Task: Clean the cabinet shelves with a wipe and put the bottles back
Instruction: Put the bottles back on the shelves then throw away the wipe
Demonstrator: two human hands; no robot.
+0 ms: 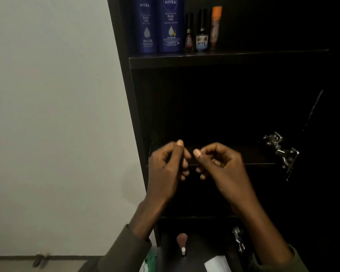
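Observation:
Two tall blue Nivea lotion bottles [146, 26] [171, 24] stand upright at the left of the dark cabinet's upper shelf [243, 58]. To their right are a dark red nail polish bottle [189, 36], a blue-labelled one [201, 34] and an orange-capped tube [216, 26]. My left hand [165, 165] and my right hand [222, 165] hover close together in front of the bare middle shelf [259, 156]. Their fingers are curled, thumbs against fingertips, and I see nothing in them. No wipe is in either hand.
A metal door hinge [281, 150] sticks out at the right of the middle shelf, with another hinge [238, 240] lower down. Below my wrists lie a pinkish bottle with a white cap [182, 242], a white sheet [217, 264] and a green-and-white pack [150, 260]. A pale wall [57, 114] is on the left.

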